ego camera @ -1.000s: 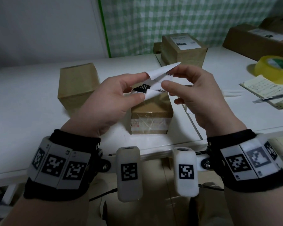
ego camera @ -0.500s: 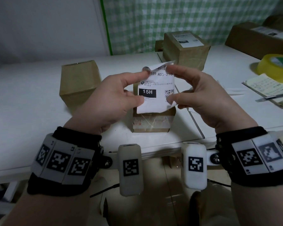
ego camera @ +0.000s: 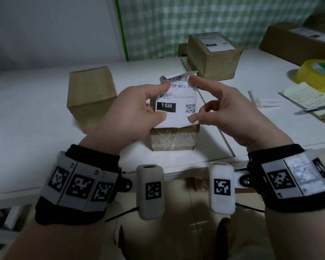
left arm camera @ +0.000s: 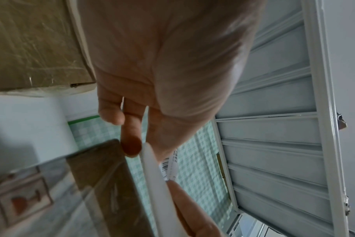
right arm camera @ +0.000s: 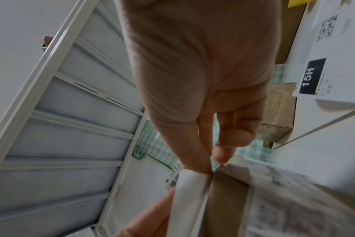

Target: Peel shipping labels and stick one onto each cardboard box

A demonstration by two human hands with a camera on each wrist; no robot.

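A person's left hand [ego camera: 131, 111] and right hand [ego camera: 227, 113] pinch the side edges of a shipping label [ego camera: 178, 102], marked 15H, just above the small cardboard box [ego camera: 174, 138] near the desk [ego camera: 36, 113] edge. The sticking step appears under way; next, the label likely needs lowering squarely and smoothing flat onto the box top.

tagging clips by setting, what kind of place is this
Probably a small parcel-packing station: taped cardboard boxes on a white table, a printed shipping label held in both hands, and a yellow roll of packing tape.
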